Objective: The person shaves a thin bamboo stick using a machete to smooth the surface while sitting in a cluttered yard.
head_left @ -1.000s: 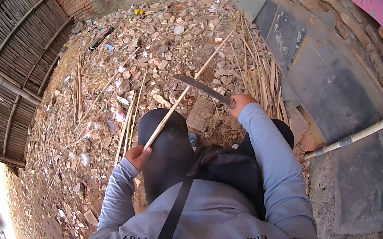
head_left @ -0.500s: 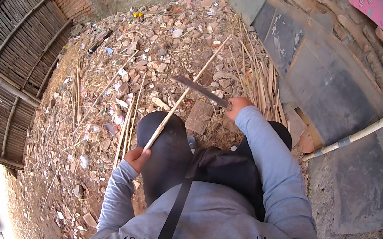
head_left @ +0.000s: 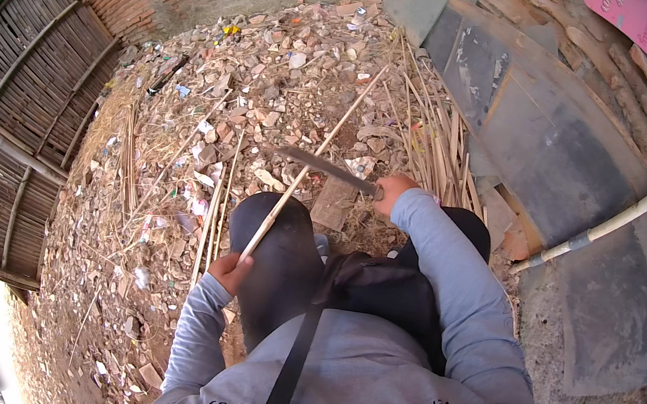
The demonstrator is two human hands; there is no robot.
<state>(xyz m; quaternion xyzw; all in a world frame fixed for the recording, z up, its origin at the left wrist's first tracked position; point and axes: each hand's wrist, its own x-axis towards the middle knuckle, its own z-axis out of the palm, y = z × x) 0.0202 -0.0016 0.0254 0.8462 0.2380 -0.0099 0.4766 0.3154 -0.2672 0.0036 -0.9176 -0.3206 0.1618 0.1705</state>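
Observation:
My left hand (head_left: 230, 272) is closed around the lower end of a long, pale bamboo strip (head_left: 323, 147). The strip passes over my left knee and slants away up and to the right over the rubble. In my right hand (head_left: 394, 193) is the handle end of a long, dark, flat blade, which looks like a machete (head_left: 330, 168). Its blade lies across the strip a little beyond my knee, pointing left. The handle itself is mostly hidden by my fingers.
Broken brick and stone rubble (head_left: 274, 79) covers the ground. Split bamboo strips (head_left: 440, 136) lie in a pile at right, and a few more strips (head_left: 214, 211) beside my left knee. Dark sheets (head_left: 547, 142) and a pale pole (head_left: 637, 205) stand right; a bamboo panel (head_left: 16, 93) stands left.
The machete and my right hand have shifted slightly left and down, the blade moving a little along the strip toward me. My left hand still grips the strip in nearly the same place.

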